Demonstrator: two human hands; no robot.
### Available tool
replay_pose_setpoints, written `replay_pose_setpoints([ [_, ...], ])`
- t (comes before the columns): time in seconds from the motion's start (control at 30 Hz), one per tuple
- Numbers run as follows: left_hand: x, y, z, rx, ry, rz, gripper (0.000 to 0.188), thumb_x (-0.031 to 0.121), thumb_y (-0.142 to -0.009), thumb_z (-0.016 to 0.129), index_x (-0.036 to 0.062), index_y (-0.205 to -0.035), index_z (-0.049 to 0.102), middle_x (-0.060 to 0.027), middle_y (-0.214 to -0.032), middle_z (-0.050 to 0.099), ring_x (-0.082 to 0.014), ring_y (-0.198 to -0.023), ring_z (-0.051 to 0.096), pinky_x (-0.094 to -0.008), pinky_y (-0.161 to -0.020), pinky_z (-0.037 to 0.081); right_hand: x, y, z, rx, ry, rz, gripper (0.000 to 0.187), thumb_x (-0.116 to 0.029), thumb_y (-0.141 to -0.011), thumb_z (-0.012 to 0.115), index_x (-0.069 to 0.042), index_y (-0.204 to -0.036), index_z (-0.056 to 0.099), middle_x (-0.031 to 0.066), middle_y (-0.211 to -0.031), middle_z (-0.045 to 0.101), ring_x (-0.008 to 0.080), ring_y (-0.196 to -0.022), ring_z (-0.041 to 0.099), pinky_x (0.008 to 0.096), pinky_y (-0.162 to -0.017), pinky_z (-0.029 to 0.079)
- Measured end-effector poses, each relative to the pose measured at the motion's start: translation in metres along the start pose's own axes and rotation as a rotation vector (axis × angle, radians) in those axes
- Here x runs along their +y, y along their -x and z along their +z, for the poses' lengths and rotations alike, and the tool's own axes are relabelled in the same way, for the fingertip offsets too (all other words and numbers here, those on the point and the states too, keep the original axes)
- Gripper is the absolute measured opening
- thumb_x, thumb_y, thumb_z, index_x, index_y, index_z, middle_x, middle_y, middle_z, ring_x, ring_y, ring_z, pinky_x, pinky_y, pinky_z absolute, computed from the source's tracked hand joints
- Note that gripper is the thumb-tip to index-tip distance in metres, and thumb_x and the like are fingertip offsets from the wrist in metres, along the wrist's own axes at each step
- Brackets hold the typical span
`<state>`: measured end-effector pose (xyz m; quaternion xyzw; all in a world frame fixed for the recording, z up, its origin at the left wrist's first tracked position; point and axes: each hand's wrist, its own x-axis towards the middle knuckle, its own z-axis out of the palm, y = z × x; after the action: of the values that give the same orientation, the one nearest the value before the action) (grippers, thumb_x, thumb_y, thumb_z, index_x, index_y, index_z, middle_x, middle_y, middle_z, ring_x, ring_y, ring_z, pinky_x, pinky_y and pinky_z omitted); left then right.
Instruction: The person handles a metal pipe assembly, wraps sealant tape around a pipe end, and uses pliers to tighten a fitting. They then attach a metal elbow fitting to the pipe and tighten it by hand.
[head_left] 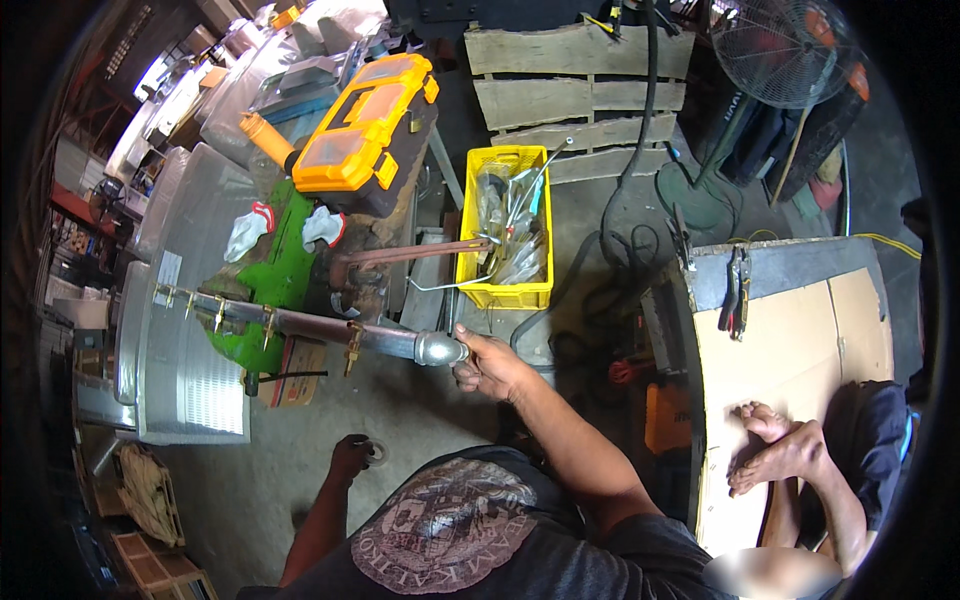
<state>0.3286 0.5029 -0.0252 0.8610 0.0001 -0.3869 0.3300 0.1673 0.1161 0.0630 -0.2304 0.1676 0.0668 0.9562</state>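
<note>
Holding the round grey metal elbow (436, 348), the right hand (490, 367) has its fingers curled in at the end of the long grey metal pipe (385, 340). From there, the pipe points between 9 and 10 o'clock, across the green tabletop (288, 275). At 8 o'clock, the left hand (351, 456) is closed on a small, pale, ring-shaped tape roll (376, 454). The elbow and little gold-coloured brass taps (354, 350) are on, so much looks done. Making the elbow tight may be left; I can't tell.
</note>
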Motion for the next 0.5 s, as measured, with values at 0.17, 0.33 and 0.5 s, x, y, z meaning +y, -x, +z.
replay_pose_setpoints([
  [0.17,0.006,-0.003,-0.002,0.005,-0.047,-0.015,0.038,0.020,-0.086,0.067,-0.0005,-0.118,0.060,-0.0105,-0.084,0.069,-0.0163,-0.067,0.065,-0.0296,-0.055,0.053,-0.014,0.002,0.014,0.131,0.142,0.106,0.054,-0.061,-0.090,0.055,-0.009,-0.079,0.055,0.0003,-0.060,0.048,0.0102,-0.050,0.038,0.0264,-0.046,0.028],
  [0.33,0.013,-0.002,-0.002,0.017,-0.089,-0.017,0.039,0.020,-0.086,0.066,-0.0004,-0.119,0.060,-0.0107,-0.085,0.070,-0.0169,-0.068,0.066,-0.0302,-0.056,0.053,-0.010,0.003,0.015,0.084,0.022,0.071,0.051,-0.059,-0.092,0.054,-0.010,-0.080,0.055,-0.0012,-0.064,0.051,0.0105,-0.051,0.040,0.0266,-0.048,0.030],
  [0.5,0.011,-0.007,0.001,0.009,-0.073,0.003,0.038,0.019,-0.086,0.067,-0.0009,-0.118,0.060,-0.0108,-0.084,0.069,-0.0172,-0.068,0.066,-0.0299,-0.055,0.053,0.007,-0.005,-0.006,-0.080,-0.198,-0.026,0.035,-0.047,-0.094,0.058,-0.012,-0.097,0.059,0.0003,-0.074,0.056,0.0119,-0.061,0.048,0.0288,-0.057,0.037],
])
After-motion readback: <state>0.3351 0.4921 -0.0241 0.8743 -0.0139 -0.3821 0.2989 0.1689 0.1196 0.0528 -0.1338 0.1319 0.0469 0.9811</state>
